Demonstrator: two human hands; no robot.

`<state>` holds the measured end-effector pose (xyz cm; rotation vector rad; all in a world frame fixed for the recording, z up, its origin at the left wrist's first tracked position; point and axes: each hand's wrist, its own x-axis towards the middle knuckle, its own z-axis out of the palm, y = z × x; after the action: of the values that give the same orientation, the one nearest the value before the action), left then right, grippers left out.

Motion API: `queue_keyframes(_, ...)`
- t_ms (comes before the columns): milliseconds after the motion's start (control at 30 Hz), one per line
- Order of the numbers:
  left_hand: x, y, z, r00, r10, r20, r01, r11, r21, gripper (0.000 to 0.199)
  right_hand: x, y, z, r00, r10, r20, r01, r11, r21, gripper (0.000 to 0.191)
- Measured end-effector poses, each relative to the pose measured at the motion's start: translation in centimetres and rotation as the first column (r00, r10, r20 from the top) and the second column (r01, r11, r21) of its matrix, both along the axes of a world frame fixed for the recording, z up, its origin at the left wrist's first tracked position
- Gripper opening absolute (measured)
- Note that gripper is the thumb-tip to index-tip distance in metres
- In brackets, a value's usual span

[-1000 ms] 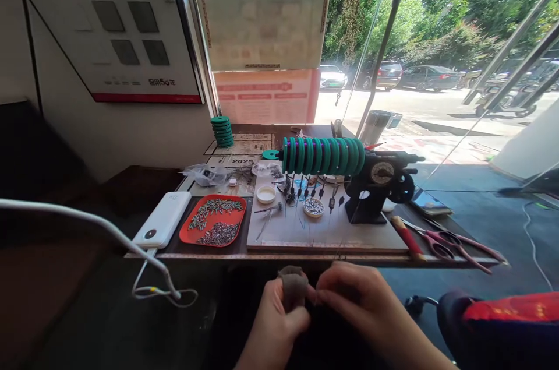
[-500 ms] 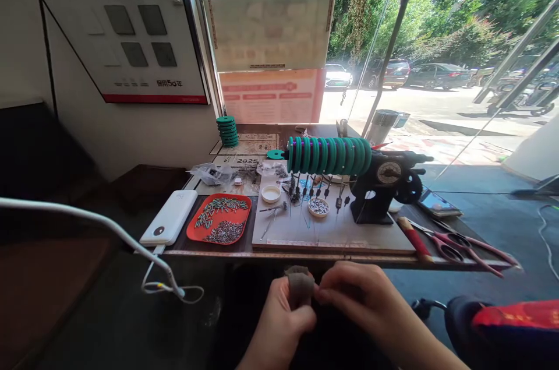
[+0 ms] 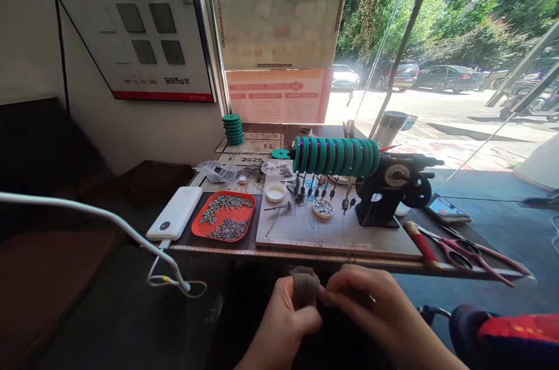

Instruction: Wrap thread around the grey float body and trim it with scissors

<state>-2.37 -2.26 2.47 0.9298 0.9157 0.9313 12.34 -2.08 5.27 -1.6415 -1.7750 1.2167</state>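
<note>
My left hand (image 3: 290, 323) is closed, its thumb bent over toward the fingers. A strip of grey cloth or tape (image 3: 305, 288) is wrapped about its forefinger. My right hand (image 3: 371, 303) is closed in a pinch, thumb and forefinger meeting at the tip of the wrapped finger. A tiny bright glint shows near the right fingers, too small to name. Whatever either hand holds is hidden or too fine to make out. Both hands are low in front of the table edge, over a dark area. Just beyond them is a pale board (image 3: 288, 236).
An orange tray (image 3: 205, 230) of small metal parts sits left, beside a white power bank (image 3: 174, 214). On the board are a white dish (image 3: 275, 193) and a bowl of beads (image 3: 323, 208). Green spools (image 3: 336, 155) fill a black hand-cranked machine (image 3: 378, 201). Scissors (image 3: 463, 253) lie right.
The whole scene sits slightly further right in the picture, as the head view has turned a little left. Both hands keep nearly the same pose; a small glint now shows by the right fingers.
</note>
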Motion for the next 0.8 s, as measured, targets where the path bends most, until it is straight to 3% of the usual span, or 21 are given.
queue_keyframes(167, -0.1, 0.1, -0.3, 0.997, -0.065, 0.047, 0.065, 0.998, -0.003, 0.012, 0.1, -0.2, 0.0, 1.0, -0.002, 0.001, 0.002, 1.0, -0.003, 0.036)
queue_keyframes(367, -0.1, 0.2, -0.5, 0.994, -0.059, 0.091, 0.065, 0.996, -0.06, 0.032, -0.1, 0.3, -0.2, 1.0, -0.006, -0.027, 0.007, 0.999, 0.046, 0.036)
queue_keyframes(500, -0.1, 0.3, -0.6, 0.989, -0.078, 0.126, 0.086, 0.995, -0.055, 0.03, -0.1, 0.0, -0.4, 1.0, -0.026, -0.016, 0.027, 0.997, 0.067, 0.036)
queue_keyframes(567, -0.1, 0.4, -0.7, 0.976, -0.08, 0.201, 0.101, 0.99, -0.095, 0.026, -0.1, -0.5, -0.9, 0.994, -0.107, -0.028, 0.11, 0.982, 0.154, 0.035)
queue_keyframes(667, 0.0, 0.5, -0.8, 0.941, -0.018, 0.337, 0.11, 0.96, -0.257, 0.02, -0.3, -1.5, -2.4, 0.967, -0.225, -0.121, 0.253, 0.913, 0.321, 0.029)
queue_keyframes(800, 0.2, 0.3, -0.7, 0.881, 0.028, 0.473, 0.156, 0.926, -0.344, 0.021, -1.2, -2.5, -4.8, 0.964, -0.131, -0.232, 0.211, 0.908, 0.361, 0.025)
